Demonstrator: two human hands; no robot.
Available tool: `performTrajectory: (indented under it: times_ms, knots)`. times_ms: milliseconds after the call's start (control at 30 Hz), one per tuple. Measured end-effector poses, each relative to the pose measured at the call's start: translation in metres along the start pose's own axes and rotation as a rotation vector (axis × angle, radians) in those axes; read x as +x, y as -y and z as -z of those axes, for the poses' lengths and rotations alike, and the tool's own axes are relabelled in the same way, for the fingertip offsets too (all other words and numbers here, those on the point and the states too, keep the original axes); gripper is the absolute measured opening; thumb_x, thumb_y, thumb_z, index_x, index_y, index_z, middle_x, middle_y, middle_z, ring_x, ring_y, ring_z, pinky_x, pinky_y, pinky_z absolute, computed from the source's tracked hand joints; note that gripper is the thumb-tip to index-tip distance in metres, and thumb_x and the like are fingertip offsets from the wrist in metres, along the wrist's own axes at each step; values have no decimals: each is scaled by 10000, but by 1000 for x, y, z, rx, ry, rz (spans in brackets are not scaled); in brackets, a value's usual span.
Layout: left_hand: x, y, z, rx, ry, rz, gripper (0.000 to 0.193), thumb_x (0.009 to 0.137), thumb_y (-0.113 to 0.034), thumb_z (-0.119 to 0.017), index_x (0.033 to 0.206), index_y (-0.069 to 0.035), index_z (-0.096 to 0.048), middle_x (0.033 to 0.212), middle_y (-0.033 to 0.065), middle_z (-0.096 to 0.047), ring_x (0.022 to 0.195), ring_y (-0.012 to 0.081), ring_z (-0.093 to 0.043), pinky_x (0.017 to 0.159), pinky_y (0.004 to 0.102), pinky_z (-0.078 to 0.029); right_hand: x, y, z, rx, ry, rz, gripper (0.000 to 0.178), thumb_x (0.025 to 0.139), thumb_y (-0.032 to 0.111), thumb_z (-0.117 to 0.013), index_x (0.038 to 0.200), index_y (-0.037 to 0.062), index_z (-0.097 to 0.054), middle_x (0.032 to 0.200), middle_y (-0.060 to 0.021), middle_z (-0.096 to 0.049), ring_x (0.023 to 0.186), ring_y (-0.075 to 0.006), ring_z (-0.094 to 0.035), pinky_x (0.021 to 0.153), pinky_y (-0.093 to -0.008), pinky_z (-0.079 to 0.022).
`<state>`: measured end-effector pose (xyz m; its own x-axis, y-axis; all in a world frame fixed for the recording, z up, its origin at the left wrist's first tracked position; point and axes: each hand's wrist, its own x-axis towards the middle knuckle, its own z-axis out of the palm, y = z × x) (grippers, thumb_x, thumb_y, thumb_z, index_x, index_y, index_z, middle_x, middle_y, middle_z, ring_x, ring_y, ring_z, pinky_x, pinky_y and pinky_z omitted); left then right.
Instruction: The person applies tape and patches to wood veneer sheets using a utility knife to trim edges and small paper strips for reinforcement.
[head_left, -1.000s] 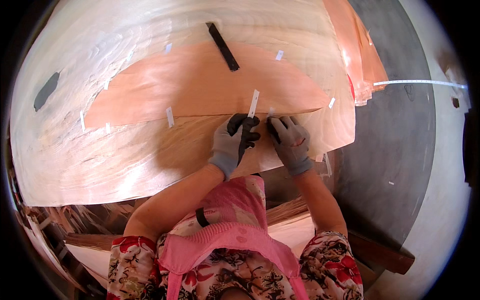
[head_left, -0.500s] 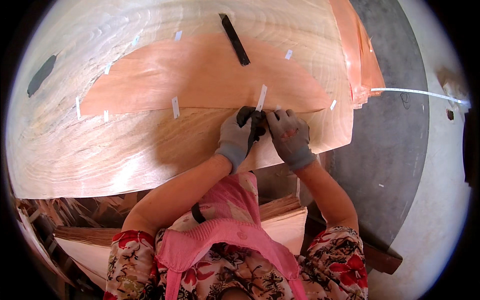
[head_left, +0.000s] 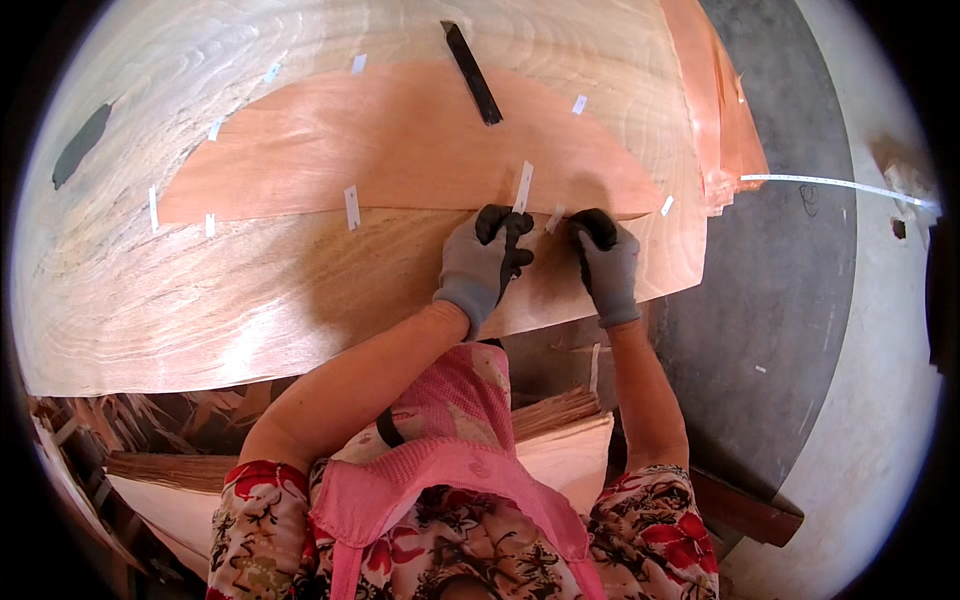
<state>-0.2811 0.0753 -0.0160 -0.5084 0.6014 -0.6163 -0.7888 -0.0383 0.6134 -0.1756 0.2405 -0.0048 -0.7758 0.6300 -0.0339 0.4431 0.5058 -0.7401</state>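
Note:
My left hand (head_left: 478, 258), in a grey glove with black fingertips, is closed with a strip of white tape (head_left: 524, 188) rising from its fingers. The strip overlaps an orange half-round veneer patch (head_left: 420, 140) on a pale veneer sheet (head_left: 200, 300). Just to the right, a short tape piece (head_left: 555, 219) lies across the patch's straight near edge. Beside it, my right hand (head_left: 608, 262) has its gloved fingers curled in over the wood; whatever they hold, if anything, is hidden. More tape pieces (head_left: 352, 207) sit along the patch's border.
A black utility knife (head_left: 471, 74) lies at the patch's far edge. A dark oval hole or spot (head_left: 83, 146) marks the sheet at left. Orange veneer sheets (head_left: 722, 110) stack at right, near a white measuring tape (head_left: 838, 184). Stacked veneers (head_left: 565, 440) sit below the near edge.
My right hand has moved right and turned, away from my left hand, uncovering the short tape piece on the seam. My left hand stays almost in place with its strip.

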Motion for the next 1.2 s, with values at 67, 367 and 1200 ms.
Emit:
performTrajectory:
  times_ms: [67, 367, 1200]
  knots:
    - [1, 1, 1, -23, -5, -5, 169, 1027, -168, -547, 1137, -53, -605, 1112, 87, -711, 749, 211, -718, 553, 284, -522, 0, 6, 7, 40, -16, -17, 188, 824, 49, -680, 1005, -2, -677, 976, -167, -685, 863, -364, -665, 785, -346, -536]
    - [3, 2, -4, 8, -31, -16, 153, 1024, -116, -532, 1119, -33, -619, 1062, 90, -718, 744, 220, -718, 536, 288, -543, -11, 39, -5, -741, 118, 479, 345, 769, 123, -733, 1098, 74, -639, 999, -114, -649, 931, -315, -634, 720, -411, -540]
    - [1, 4, -1, -4, -14, -19, 175, 1020, -154, -555, 1136, -40, -620, 1063, 87, -727, 717, 175, -707, 534, 266, -517, 18, 21, 32, 160, 259, -139, 143, 922, 26, -638, 1016, -62, -701, 870, -76, -701, 745, -89, -615, 679, -235, -503]
